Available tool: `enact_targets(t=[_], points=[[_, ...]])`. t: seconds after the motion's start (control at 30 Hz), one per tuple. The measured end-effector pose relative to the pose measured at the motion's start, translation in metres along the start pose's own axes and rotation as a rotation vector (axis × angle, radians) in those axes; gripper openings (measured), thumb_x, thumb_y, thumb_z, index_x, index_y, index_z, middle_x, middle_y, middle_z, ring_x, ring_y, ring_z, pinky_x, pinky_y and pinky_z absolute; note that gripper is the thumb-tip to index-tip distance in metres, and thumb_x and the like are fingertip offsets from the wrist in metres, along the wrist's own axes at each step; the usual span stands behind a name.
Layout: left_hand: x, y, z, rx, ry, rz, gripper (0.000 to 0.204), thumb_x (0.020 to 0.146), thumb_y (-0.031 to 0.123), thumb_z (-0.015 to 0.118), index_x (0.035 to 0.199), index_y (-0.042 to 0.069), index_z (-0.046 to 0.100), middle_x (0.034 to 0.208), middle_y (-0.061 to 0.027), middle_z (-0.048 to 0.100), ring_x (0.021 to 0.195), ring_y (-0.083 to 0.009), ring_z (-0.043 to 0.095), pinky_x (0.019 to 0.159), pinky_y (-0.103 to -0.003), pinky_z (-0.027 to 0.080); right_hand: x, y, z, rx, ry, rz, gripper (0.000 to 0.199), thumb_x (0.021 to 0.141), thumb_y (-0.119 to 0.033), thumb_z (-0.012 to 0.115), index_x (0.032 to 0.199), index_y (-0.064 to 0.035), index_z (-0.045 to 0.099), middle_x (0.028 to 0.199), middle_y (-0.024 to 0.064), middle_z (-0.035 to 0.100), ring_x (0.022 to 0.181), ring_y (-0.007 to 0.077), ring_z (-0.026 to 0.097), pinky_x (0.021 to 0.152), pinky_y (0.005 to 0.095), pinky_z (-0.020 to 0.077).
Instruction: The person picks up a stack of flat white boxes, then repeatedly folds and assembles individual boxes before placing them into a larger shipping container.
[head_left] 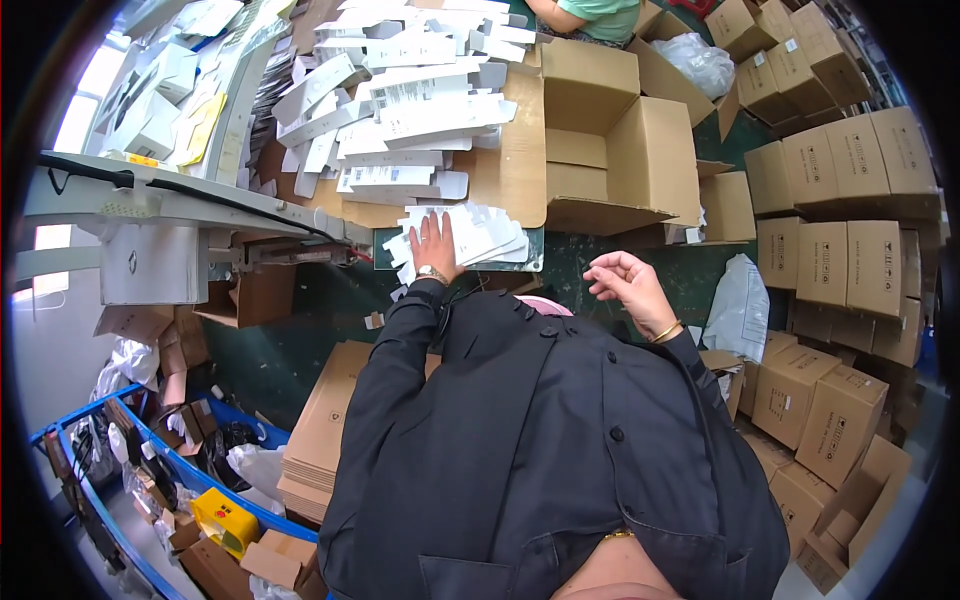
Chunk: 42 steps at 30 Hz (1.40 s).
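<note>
My left hand [433, 248] lies palm down with its fingers spread on a small stack of flat white cartons [487, 240] at the table's near edge. It wears a watch at the wrist. My right hand [632, 287] hangs in the air to the right, in front of a large open cardboard box [655, 150]. Its fingers are loosely bent and a little apart, and I see nothing in them. Beyond my left hand, a heap of folded white cartons [420, 115] covers much of the wooden tabletop [522, 150].
Brown cardboard boxes [850, 265] are stacked along the right. A white plastic bag [738, 310] stands near my right arm. Flattened cardboard [325, 420] is piled at my left, beside a blue-framed bin [170, 450]. Across the table sits another person in green [605, 18].
</note>
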<state>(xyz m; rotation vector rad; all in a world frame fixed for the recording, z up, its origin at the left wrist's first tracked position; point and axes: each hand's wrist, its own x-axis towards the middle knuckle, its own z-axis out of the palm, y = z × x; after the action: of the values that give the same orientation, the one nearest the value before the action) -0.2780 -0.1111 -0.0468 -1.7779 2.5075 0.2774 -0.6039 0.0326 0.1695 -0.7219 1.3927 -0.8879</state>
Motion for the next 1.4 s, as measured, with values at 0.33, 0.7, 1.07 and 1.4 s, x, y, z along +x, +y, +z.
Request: enact_targets(t=[0.33,0.7,1.07,1.4], points=[[0.011,0.006,-0.009,0.052,-0.018,0.097,0.131,0.054,0.042,0.1,0.159,0.007,0.029,0.159,-0.0166,0.04,0.151,-0.0322,0.035,0.122,-0.059,0.021,0.008,0.001,-0.004,-0.024,0.016,0.021,0.021,0.101,-0.017,0.069,0.117,-0.0027,0.066,0.105,0.008,0.076,0.085,0.0111,0.071,0.075,0.0234,0.0573],[0.023,0.013,-0.02,-0.086,-0.121,0.299,0.138,0.052,0.046,0.101,0.16,0.004,0.025,0.162,-0.0158,0.037,0.154,-0.0309,0.031,0.124,-0.057,0.022,0.008,0.007,-0.006,-0.059,0.004,0.045,0.021,0.102,-0.018,0.069,0.116,-0.0031,0.066,0.105,0.0081,0.075,0.085,0.0112,0.071,0.076,0.0235,0.0573],[0.068,0.04,-0.013,0.081,-0.091,0.165,0.079,0.068,0.032,0.089,0.133,0.003,0.055,0.132,-0.0181,0.059,0.13,-0.0314,0.053,0.115,-0.049,0.036,-0.005,0.013,-0.013,-0.016,0.046,0.036,0.02,0.101,-0.018,0.071,0.114,-0.0033,0.068,0.103,0.0059,0.076,0.084,0.0106,0.071,0.074,0.0235,0.0569],[0.033,0.053,-0.062,0.045,-0.09,0.398,0.017,0.082,0.012,0.069,0.097,0.009,0.062,0.094,-0.0135,0.067,0.093,-0.0313,0.068,0.079,-0.042,0.054,0.0,0.019,-0.027,0.017,0.053,0.0,0.02,0.102,-0.017,0.069,0.115,-0.003,0.067,0.104,0.0074,0.075,0.085,0.0108,0.071,0.075,0.0237,0.0574]])
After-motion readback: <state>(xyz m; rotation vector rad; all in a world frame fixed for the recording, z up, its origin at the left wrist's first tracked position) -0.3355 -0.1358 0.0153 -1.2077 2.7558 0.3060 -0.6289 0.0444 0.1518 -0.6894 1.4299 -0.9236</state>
